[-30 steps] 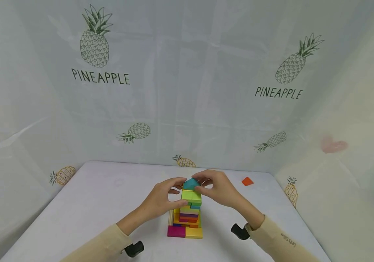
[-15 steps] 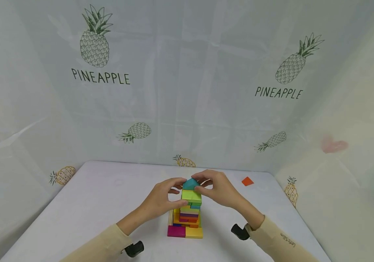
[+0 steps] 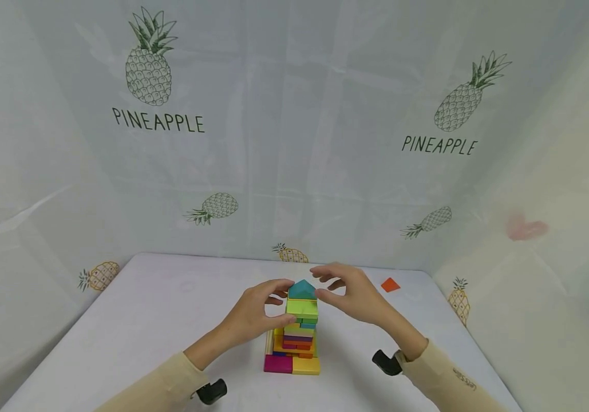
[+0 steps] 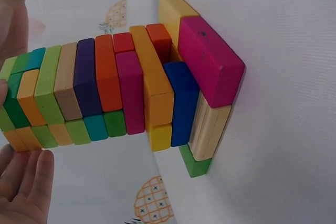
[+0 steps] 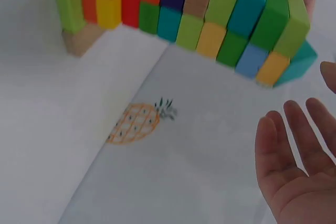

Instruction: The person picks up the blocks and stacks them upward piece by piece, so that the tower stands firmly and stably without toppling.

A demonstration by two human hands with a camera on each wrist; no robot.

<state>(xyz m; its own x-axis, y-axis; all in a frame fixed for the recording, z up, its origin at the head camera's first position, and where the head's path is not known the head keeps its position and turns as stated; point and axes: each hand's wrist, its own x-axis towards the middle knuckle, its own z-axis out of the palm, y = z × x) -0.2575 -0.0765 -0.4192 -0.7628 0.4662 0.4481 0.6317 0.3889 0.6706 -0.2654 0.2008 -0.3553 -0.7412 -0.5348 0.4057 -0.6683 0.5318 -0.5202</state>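
Note:
In the head view a tower of colourful wooden blocks (image 3: pixel 301 309) stands upright on the table. A teal triangular block (image 3: pixel 303 290) sits at its top. My left hand (image 3: pixel 250 309) holds the upper tower from the left, thumb on the near side and fingers (image 4: pixel 41 174) at the far side, as the left wrist view shows. My right hand (image 3: pixel 353 292) hovers just right of the teal block with its fingers spread and nothing between them. The right wrist view shows a gap between this hand (image 5: pixel 299 182) and the tower.
An orange-red diamond-shaped piece (image 3: pixel 390 285) lies at the back right of the white table (image 3: pixel 170 320). The tower's base has a magenta block (image 3: pixel 278 364) and a yellow block (image 3: pixel 306 366) in front. A pineapple-print curtain (image 3: pixel 294 143) hangs behind.
My right hand has let go of the teal triangular block and moved slightly to the right. That block stays on top of the tower. My left hand has not visibly moved.

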